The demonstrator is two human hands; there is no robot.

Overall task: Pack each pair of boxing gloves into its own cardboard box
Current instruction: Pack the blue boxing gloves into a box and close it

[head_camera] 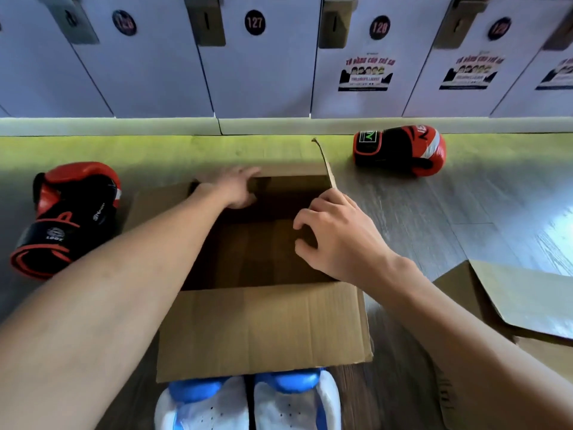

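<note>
Here, at the left edge of the floor [434,212], a red and black boxing glove [68,212] lies on its side, cuff toward the near left corner and padded end toward the lockers [148,72]. It sits just beside the cardboard box [263,330] and outside it.

The left hand [238,187] reaches across the box's open top to its far left corner. Its fingers lie over the far rim and the thumb tucks lower on the inside, so it appears to pinch that far wall, though blur keeps the contact unclear.

The box stands open in the middle of the floor, nothing visible in it, with its near flap folded out flat toward the person. Under that flap, at the near edge, a white and blue pair [248,405] pokes out; whether gloves or shoes I cannot tell.

The right hand [338,240] has curled fingers and thumb closed on the right flap [328,169], which stands upright along the box's right side.

Beyond it, near the far edge by the locker base, a second red and black glove [400,150] lies on its side, well apart from the box. At the near right corner a second cardboard carton [527,299] sits with a flap spread open.
</note>
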